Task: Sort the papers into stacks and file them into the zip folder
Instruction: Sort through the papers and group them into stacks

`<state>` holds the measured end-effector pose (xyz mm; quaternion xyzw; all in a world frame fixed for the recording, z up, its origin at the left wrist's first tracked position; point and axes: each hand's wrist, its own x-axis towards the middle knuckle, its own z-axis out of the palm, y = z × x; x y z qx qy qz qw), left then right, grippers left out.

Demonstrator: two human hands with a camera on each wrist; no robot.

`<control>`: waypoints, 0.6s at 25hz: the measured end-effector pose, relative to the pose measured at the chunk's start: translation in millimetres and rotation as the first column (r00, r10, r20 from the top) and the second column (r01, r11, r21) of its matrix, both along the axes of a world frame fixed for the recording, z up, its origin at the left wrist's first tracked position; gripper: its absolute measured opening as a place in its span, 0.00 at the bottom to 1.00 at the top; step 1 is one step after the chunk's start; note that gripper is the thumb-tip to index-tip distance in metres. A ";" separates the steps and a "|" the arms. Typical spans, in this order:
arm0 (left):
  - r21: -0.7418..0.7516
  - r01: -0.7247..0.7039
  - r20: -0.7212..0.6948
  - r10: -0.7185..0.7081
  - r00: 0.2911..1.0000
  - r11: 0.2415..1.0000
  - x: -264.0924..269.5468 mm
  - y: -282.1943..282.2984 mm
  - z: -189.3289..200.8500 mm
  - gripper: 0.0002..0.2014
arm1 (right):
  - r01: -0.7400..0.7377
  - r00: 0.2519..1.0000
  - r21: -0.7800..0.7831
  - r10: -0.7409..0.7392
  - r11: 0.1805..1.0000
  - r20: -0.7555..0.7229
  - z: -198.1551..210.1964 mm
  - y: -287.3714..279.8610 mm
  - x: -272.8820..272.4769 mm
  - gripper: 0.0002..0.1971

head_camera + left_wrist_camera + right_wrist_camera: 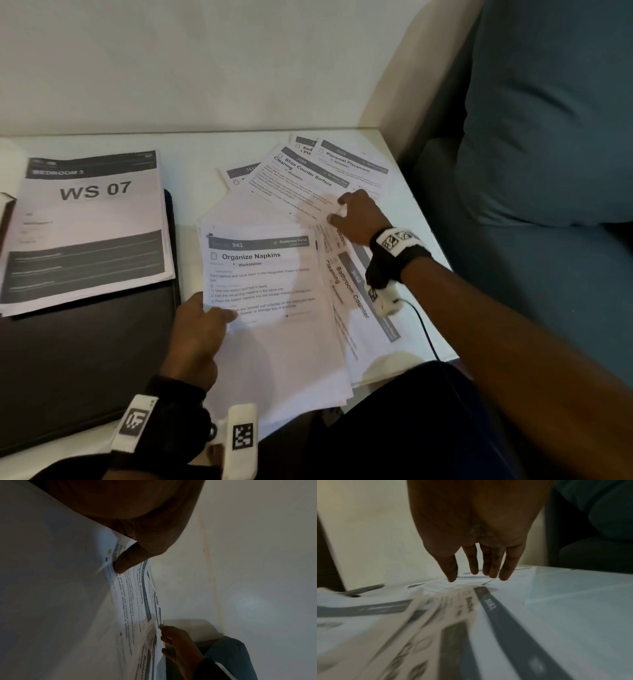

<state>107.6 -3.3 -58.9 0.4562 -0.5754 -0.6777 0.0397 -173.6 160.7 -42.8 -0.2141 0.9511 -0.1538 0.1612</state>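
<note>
A pile of printed task sheets lies fanned over the white table [191,150]. On top is the "Organize Napkins" sheet [267,274] [132,595]. My left hand [219,313] pinches its left edge, the thumb [126,561] on top of the print. My right hand [339,209] [477,574] rests with straight, spread fingertips on the fanned sheets near the "Shoe Counter Surface Cleaning" page [301,181]. At the left lies a black zip folder [85,359], shut flat. A squared stack headed "WS 07" [92,226] lies on it.
The "Placemat Placement" page [352,164] reaches the table's far right corner, and a "Bathroom Counter Cleaning" page [356,301] lies by my right wrist. A blue sofa [548,137] stands right of the table. A black cable [424,332] trails off the near edge.
</note>
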 end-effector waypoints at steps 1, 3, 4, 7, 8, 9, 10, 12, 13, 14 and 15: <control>-0.001 -0.003 -0.005 0.003 1.000 1.000 -1.2 -2.3 -2.9 0.17 | 0.019 1.000 0.009 -0.019 1.000 0.011 3.5 -7.8 -21.0 0.36; 0.001 -0.006 -0.011 0.006 1.000 1.000 -0.4 -4.8 -5.4 0.17 | 0.037 0.999 0.075 -0.039 0.997 0.025 3.3 -18.2 -52.4 0.41; 0.001 -0.011 -0.015 0.011 1.000 1.000 -0.2 -5.2 -5.9 0.17 | 0.037 0.999 0.116 -0.041 0.993 0.031 -2.3 -21.8 -64.1 0.44; 0.007 -0.033 -0.022 0.033 0.999 0.999 -4.7 -8.9 -5.0 0.16 | 0.054 0.998 0.207 -0.059 0.977 0.018 -14.5 -35.0 -83.0 0.50; 0.011 -0.039 -0.024 0.040 0.999 0.999 -5.5 -10.1 -5.3 0.16 | 0.073 0.997 0.200 -0.077 0.977 0.012 -15.2 -38.6 -85.2 0.52; 0.010 -0.045 -0.026 0.045 0.999 0.999 -6.1 -10.6 -6.0 0.17 | 0.099 0.995 0.175 -0.102 0.980 0.004 -15.9 -40.0 -88.5 0.51; 0.008 -0.048 -0.026 0.048 0.998 0.999 -6.4 -11.5 -6.4 0.17 | 0.131 0.991 0.107 -0.132 0.986 0.001 -14.7 -40.6 -91.1 0.47; 0.007 -0.055 -0.028 0.055 0.998 0.998 -6.7 -11.0 -5.8 0.17 | 0.218 0.976 -0.101 -0.217 0.971 0.024 -12.6 -37.8 -95.1 0.34; 0.008 -0.058 -0.032 0.058 0.998 0.998 -6.6 -9.7 -5.1 0.17 | 0.282 0.959 -0.190 -0.276 0.940 0.058 -10.4 -34.8 -96.1 0.29; 0.009 -0.058 -0.037 0.058 0.998 0.998 -7.0 -9.2 -4.1 0.17 | 0.350 0.937 -0.271 -0.336 0.897 0.098 -7.1 -30.6 -96.4 0.25; 0.013 -0.056 -0.040 0.056 0.998 0.998 -6.3 -7.8 -1.9 0.17 | 0.423 0.906 -0.330 -0.404 0.844 0.128 -3.2 -23.9 -95.5 0.20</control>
